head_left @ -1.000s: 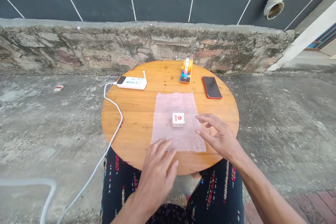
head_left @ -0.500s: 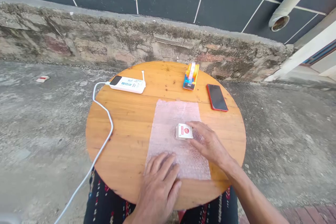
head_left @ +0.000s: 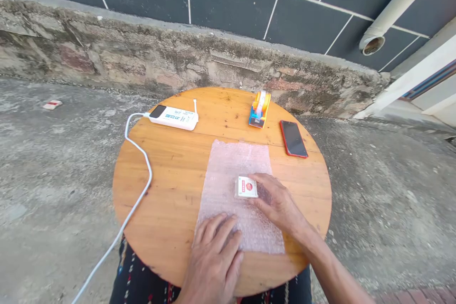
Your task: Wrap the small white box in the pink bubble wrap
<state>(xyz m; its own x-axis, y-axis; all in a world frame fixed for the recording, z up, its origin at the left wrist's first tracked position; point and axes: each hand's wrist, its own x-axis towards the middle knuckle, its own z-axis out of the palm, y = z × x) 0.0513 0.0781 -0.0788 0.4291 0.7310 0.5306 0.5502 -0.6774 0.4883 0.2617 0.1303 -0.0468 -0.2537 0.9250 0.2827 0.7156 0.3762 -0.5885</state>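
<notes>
A sheet of bubble wrap [head_left: 228, 161] lies flat on the round wooden table [head_left: 171, 175]. Near its middle sits a small white box [head_left: 246, 187] with red print on top. My right hand [head_left: 280, 202] reaches in from the right, its thumb and index finger closed on the box's right side. Its other fingers are largely hidden. My left hand [head_left: 215, 251] rests palm down, fingers spread and stretched out, on the near left corner of the bubble wrap.
A tape dispenser [head_left: 260, 110] with a roll of tape stands at the table's far side. To its right lies a red-edged phone [head_left: 293, 138]. A white device [head_left: 174, 118] lies far left, its white cable [head_left: 147, 171] running off the table. Behind is a stone wall base [head_left: 142, 57].
The box and my right hand have shifted slightly left over the bubble wrap. My left hand stays on the sheet. The whole view has moved a little.
</notes>
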